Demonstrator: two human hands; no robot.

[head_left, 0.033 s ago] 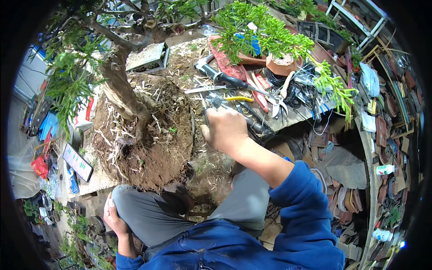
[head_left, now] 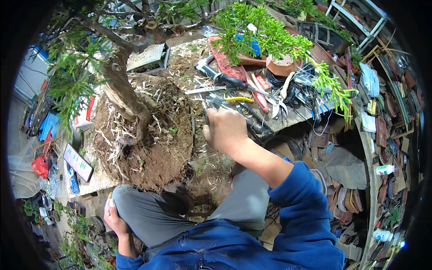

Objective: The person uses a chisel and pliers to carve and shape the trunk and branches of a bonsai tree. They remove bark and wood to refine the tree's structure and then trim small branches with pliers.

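Note:
My right hand (head_left: 225,130) is closed on a dark-handled tool (head_left: 206,115) among pliers with yellow handles (head_left: 238,99), a flat pale tool (head_left: 202,90) and a black power tool (head_left: 216,74). Just left of it is a tree's twisted trunk (head_left: 130,108) in a broad soil and root mass (head_left: 153,166). My left hand (head_left: 116,216) rests on the side of my left knee (head_left: 135,202), fingers apart from any tool and holding nothing.
Pruning shears (head_left: 279,105), coiled cables (head_left: 283,90) and a terracotta pot (head_left: 281,65) crowd the worktop's right. A phone (head_left: 77,162) lies at the left. Green branches (head_left: 261,36) overhang. Stacked pots (head_left: 346,198) fill the lower right; a metal frame (head_left: 369,27) stands behind.

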